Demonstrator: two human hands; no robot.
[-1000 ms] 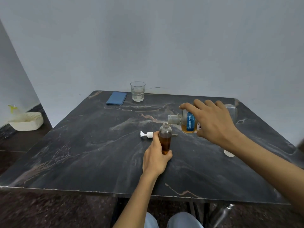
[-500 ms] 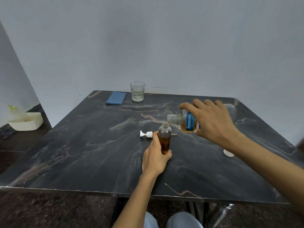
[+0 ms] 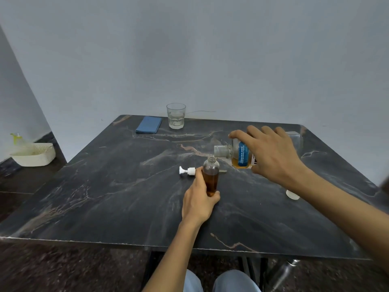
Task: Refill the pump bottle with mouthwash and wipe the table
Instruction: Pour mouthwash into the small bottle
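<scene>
Mouthwash bottle (image 3: 242, 155) in right hand (image 3: 273, 157), unchanged over pump bottle (image 3: 211, 175).

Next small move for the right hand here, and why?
Probably tip the mouthwash bottle slightly further, mouth over the small bottle's open neck. The right hand holds it nearly sideways, its mouth beside that neck, with no stream visible; the left hand holds the part-full small bottle upright.

On the desk (image 3: 105, 197), the bottle (image 3: 211, 175) stood centre, the pump (image 3: 187, 171) just left, the mouthwash (image 3: 237, 154) right, the cloth (image 3: 149, 124) and glass (image 3: 176, 115) behind.
</scene>
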